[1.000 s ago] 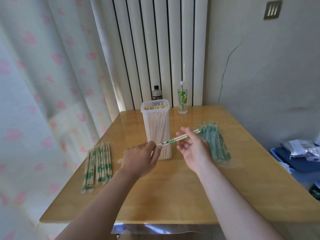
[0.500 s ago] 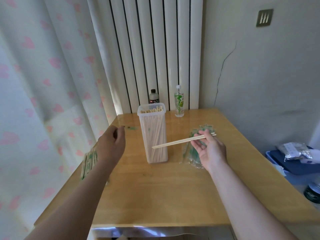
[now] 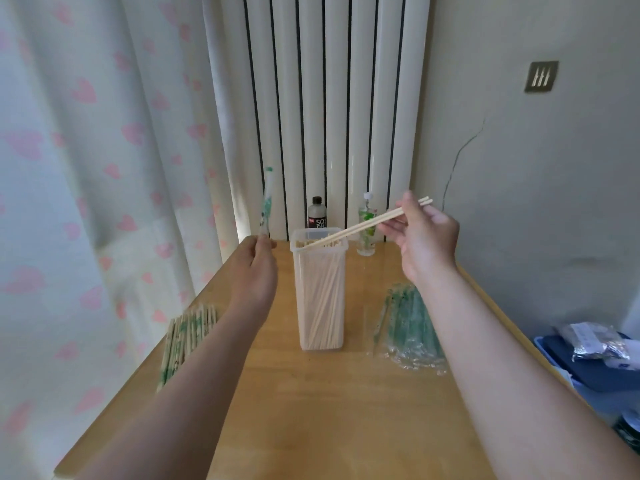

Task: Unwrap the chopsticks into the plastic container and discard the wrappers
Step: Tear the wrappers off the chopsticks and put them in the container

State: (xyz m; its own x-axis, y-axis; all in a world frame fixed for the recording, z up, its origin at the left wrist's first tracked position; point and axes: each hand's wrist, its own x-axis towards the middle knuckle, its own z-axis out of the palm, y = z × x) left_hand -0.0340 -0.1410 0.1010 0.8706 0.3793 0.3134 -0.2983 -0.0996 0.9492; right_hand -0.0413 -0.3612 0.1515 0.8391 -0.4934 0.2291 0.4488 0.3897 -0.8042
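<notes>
- Green-printed film over pale wood: the wrapped chopsticks [image 3: 188, 337] lie side by side in a row at the left edge of the table [image 3: 311, 410], partly hidden by your forearm. They look light and stiff. I would take each one near an end, where the film gives you something to tear.
- Your left hand [image 3: 256, 271] is raised left of the box, fingers curled and pinching the bottom of an empty wrapper [image 3: 267, 209] that stands up from the fist. It is thin, limp and slippery, so a firm pinch suits it better than a loose hold, and any draught could carry it.
- The plastic container [image 3: 320, 306] stands upright mid-table, tall, clear and packed with bare sticks. Being narrow, it may tip if you knock its rim.
- The bare pair of chopsticks [image 3: 363, 223] slants down to the left, its tips at the container's mouth.
- Your right hand [image 3: 426, 244] pinches that pair near its upper end between thumb and fingers. The sticks are smooth and can splay apart, so judge the angle before you let go.
- The heap of spent wrappers [image 3: 412, 330] lies just right of the container, under your right forearm. That is probably where the one in your left hand belongs.
</notes>
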